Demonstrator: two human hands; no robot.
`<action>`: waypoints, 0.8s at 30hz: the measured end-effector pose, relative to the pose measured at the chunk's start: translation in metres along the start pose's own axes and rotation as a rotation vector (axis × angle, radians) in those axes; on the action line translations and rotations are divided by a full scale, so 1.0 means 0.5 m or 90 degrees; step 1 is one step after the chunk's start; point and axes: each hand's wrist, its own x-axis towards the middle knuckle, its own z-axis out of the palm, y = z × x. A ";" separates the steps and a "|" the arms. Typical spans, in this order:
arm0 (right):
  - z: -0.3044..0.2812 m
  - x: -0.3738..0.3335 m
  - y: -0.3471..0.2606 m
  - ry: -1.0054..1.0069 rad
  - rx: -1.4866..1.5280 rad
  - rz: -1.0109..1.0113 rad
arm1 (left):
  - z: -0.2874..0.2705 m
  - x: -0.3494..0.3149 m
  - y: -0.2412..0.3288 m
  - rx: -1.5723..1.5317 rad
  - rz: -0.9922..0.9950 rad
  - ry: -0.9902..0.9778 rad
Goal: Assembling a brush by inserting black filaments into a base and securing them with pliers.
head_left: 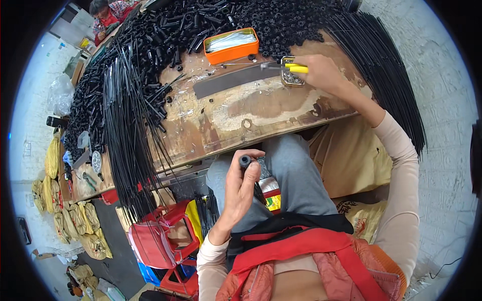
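My left hand (238, 188) is closed above my lap, wrapped round a black tubular part (245, 160). The tube's round, hollow end points up; its lower length is hidden by my fingers and legs. Over the far right of the wooden table (191, 130), my right hand (324, 72) grips yellow-handled pliers (297, 68). The jaws of the pliers point left and look slightly blurred. Just beneath that hand stands a small container (293, 83) of tiny shiny metal pieces. A flat dark grey strip (228, 83) lies on the tabletop, left of the container.
An orange box (233, 56) of thin white strips stands behind the grey strip. Heaps of black plastic parts (165, 25) cover the table's back and left. Bundles of long black rods hang over the left edge (125, 130) and right edge (384, 65). A person (108, 17) sits far left.
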 end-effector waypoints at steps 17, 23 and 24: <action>-0.155 -0.128 -0.265 -0.224 1.261 0.434 | 0.034 -0.173 0.089 0.078 0.135 -0.040; -0.211 -0.250 -0.412 -0.205 1.173 0.355 | 0.050 -0.185 0.076 -0.010 0.166 -0.019; -0.214 -0.264 -0.435 -0.218 1.180 0.356 | 0.052 -0.195 0.079 -0.038 0.180 -0.016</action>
